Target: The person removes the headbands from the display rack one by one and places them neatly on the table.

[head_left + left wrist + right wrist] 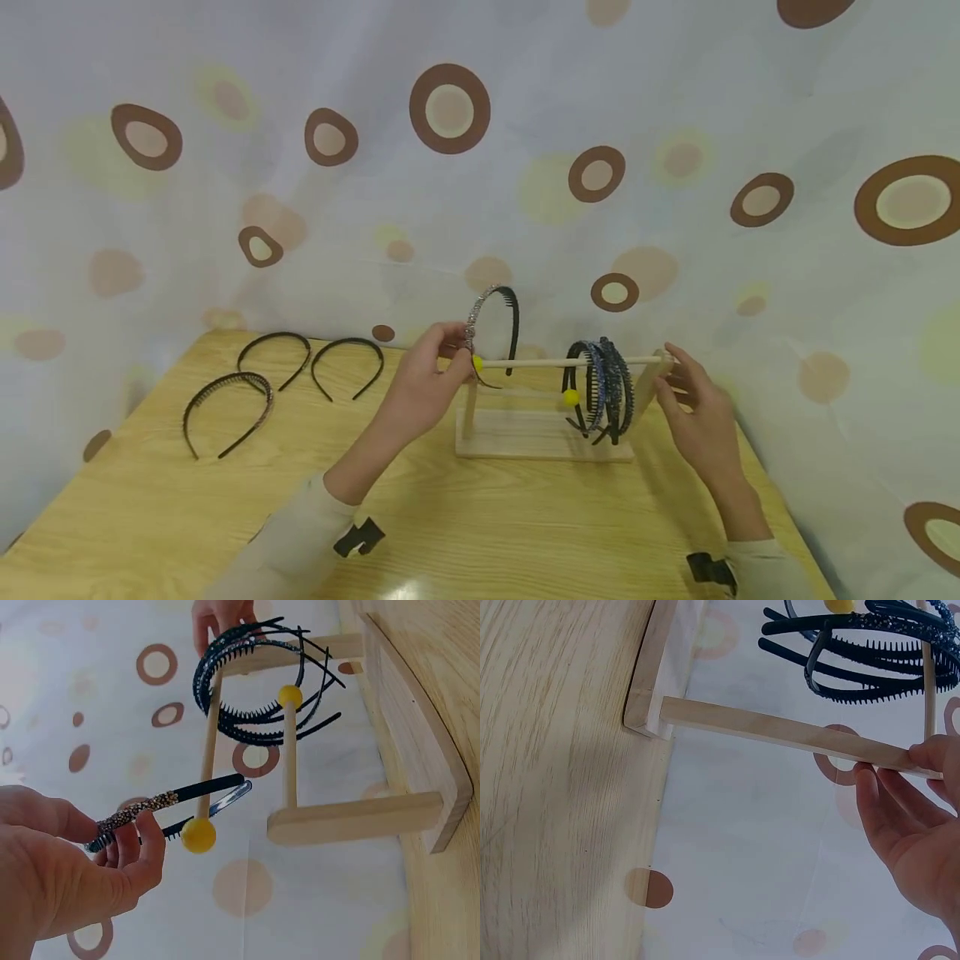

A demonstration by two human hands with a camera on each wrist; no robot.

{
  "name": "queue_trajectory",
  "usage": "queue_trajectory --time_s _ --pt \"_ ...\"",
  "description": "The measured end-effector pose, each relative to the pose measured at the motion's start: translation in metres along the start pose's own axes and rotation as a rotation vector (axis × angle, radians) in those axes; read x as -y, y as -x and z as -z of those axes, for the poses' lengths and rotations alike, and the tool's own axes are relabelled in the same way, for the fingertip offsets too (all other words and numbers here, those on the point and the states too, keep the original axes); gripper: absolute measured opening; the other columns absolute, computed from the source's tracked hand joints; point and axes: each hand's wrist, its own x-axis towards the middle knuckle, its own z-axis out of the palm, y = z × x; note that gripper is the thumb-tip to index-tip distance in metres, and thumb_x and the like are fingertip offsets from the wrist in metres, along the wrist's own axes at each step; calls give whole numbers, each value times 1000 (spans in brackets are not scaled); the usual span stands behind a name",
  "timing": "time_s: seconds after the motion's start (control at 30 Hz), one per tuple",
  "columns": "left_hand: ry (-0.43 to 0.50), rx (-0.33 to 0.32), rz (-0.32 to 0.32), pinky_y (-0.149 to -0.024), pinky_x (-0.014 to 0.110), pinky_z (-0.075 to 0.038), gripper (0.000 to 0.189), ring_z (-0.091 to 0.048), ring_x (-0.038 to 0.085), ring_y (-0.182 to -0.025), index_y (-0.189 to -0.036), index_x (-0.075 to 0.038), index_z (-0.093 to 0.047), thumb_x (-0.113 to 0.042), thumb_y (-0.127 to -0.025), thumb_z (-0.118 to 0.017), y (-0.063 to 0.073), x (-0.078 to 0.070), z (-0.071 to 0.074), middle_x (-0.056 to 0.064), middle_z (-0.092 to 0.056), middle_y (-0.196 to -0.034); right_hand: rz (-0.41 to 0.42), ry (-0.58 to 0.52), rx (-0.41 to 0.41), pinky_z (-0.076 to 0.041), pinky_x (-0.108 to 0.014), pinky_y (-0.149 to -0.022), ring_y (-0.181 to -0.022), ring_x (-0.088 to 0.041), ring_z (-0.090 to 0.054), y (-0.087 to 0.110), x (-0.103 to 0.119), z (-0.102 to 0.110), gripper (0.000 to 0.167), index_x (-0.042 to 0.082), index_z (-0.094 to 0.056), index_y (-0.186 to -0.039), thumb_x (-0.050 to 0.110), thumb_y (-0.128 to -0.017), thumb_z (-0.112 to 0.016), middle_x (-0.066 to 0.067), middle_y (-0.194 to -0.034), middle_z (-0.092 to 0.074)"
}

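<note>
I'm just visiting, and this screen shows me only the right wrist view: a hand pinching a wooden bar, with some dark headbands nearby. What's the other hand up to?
Observer: From the head view, the left hand is holding a sparkly headband.

Visitor: Oh, nice! And are there any others lying about?

Observer: Yes, three more headbands lie on the table, to the left of the stand.

Visitor: The thin rod by the hand runs out of my picture. What's at its other end?

Observer: A yellow ball, as the left wrist view shows, close by the sparkly headband.
</note>
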Motion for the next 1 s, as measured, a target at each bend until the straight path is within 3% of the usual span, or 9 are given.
queue_trajectory --time_s 0.2,0.43,0.67,0.8,0.9,1.0 --pt "199 13 106 -89 38 -56 35 -55 33 -111 -140 3 -45 -11 -108 -46 -1 3 37 18 -53 -125 -35 31 3 -45 -8 -84 -104 10 -55 3 0 4 58 23 -49 -153 4 -100 -64 -18 -117 -68" --pt "261 8 196 -95 44 -53 38 -51 29 -118 -144 7 -41 -9 -109 -45 8 17 93 20 -49 -133 -32 23 0 -45 -8 -84 -103 9 -56 3 0 4 57 23 -50 -152 3 -100 -64 -18 -116 -68" --pt "239 73 363 -95 45 -52 42 -44 30 -122 -146 11 -37 -11 -110 -43 32 52 127 24 -40 -142 -46 27 6 -44 -8 -84 -103 12 -54 6 2 6 58 23 -49 -153 4 -101 -63 -19 -117 -67" --pt "244 118 432 -98 49 -50 47 -42 30 -124 -149 12 -34 -15 -111 -43 37 80 146 26 -32 -152 -59 31 4 -44 -8 -84 -103 13 -54 6 1 5 58 25 -48 -153 4 -101 -63 -19 -118 -67" --pt "243 103 496 -98 49 -50 50 -45 27 -123 -150 13 -32 -18 -112 -42 38 96 160 26 -30 -154 -57 23 4 -44 -8 -84 -104 12 -54 5 2 2 59 25 -48 -153 4 -101 -63 -19 -119 -67" --pt "248 88 568 -91 44 -54 45 -51 25 -112 -145 13 -39 -17 -112 -41 41 107 171 25 -38 -144 -52 20 7 -44 -8 -85 -104 12 -54 3 3 -2 58 25 -48 -154 5 -101 -63 -18 -118 -67"
